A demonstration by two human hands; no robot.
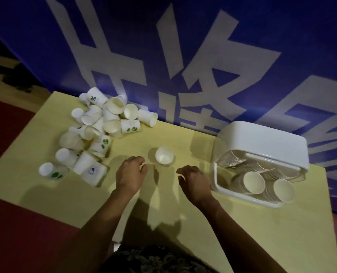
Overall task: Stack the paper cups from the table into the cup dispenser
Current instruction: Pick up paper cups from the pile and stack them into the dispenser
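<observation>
Between cups: left hand (131, 174) and right hand (195, 183) loosely curled, empty; next, lone upright cup (164, 155) mid-frame to dispenser (262, 160) at right

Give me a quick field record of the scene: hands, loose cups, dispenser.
left hand: over the table, fingers loosely curled, holding nothing
right hand: over the table, fingers loosely curled, holding nothing
single paper cup: upright, mouth up, beyond and between the two hands, touched by neither
pile of paper cups: loose heap at the table's left, mostly tipped on their sides
cup dispenser: white, lid raised, on the table's right
stacks in dispenser: two nested rows, mouths toward the camera
table: pale yellow
</observation>
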